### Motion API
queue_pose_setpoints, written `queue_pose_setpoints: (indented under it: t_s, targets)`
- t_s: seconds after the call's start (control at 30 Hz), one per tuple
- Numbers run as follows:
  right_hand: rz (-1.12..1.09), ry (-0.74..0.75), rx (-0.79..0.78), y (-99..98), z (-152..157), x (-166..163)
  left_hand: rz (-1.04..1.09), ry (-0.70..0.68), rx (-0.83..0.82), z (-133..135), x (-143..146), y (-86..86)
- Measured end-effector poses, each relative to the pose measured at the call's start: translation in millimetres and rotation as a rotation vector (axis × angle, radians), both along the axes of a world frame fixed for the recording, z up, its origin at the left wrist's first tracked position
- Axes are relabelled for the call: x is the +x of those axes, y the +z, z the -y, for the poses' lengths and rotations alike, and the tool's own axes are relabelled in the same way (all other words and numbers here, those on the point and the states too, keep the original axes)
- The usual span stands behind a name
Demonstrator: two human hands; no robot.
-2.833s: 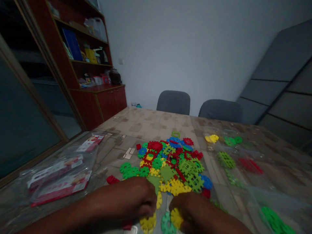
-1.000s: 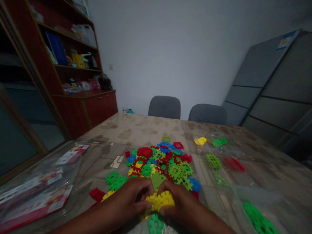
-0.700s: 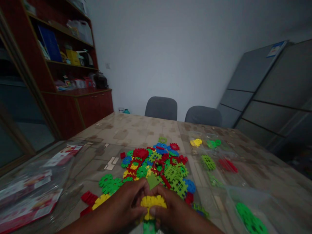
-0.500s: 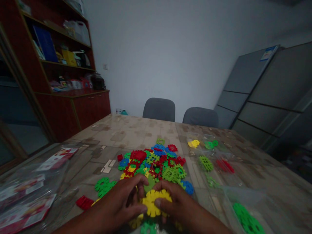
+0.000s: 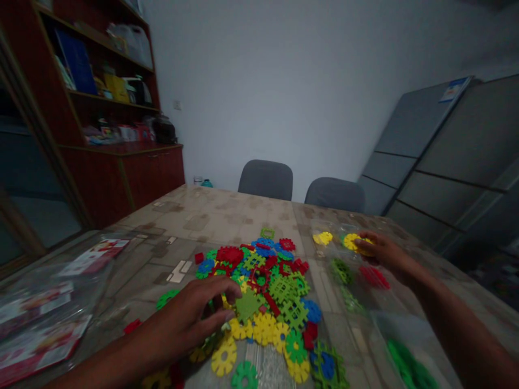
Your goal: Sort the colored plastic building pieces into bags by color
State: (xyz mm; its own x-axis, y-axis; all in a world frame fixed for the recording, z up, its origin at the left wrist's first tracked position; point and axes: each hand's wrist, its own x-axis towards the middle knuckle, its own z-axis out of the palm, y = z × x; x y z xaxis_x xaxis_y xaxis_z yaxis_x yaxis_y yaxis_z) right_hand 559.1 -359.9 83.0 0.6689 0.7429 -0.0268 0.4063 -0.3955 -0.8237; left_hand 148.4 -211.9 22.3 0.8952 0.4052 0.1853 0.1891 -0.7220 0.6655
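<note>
My right hand (image 5: 375,248) reaches out to the far right and pinches yellow notched plastic discs (image 5: 353,242) over the clear containers. Below it lie red pieces (image 5: 373,276) in a container. To its left is a small group of yellow pieces (image 5: 323,238). My left hand (image 5: 203,308) hovers at the near left edge of the mixed pile, fingers curved apart with nothing seen between them. Just right of its fingertips is a flat green square piece (image 5: 248,306). Yellow discs (image 5: 264,327) lie close in front of the pile.
Red, blue, green and yellow interlocking pieces (image 5: 259,265) fill the table's middle. A clear box with green pieces (image 5: 409,364) stands at the near right. Clear packets with printed cards (image 5: 44,308) lie on the left. Two grey chairs (image 5: 265,180) stand beyond the table (image 5: 214,208).
My right hand has moved from the pile to the containers at far right, carrying yellow discs. My left hand has let go of the yellow piece and shifted slightly left, fingers opening.
</note>
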Motion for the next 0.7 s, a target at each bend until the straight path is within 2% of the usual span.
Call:
queue_pose_setpoints:
  t_s: [0.2,0.33,0.43,0.57,0.7]
  targets:
    - [0.029,-0.123,-0.144,-8.5,-38,34,0.025,0.016,0.032,-10,3,2.9]
    - [0.040,-0.146,-0.173,-10.8,-61,39,0.014,0.043,0.033,-19,0,6.1]
    - [0.067,-0.154,-0.180,-6.9,-67,36,-0.009,0.065,0.035,-29,-5,8.9]
    - [0.094,-0.062,-0.162,6.0,-59,8,-0.130,0.081,0.091,-41,-14,10.0]
    - [0.110,0.209,-0.134,7.7,-29,-56,-0.325,0.034,0.164,-41,-22,12.9]
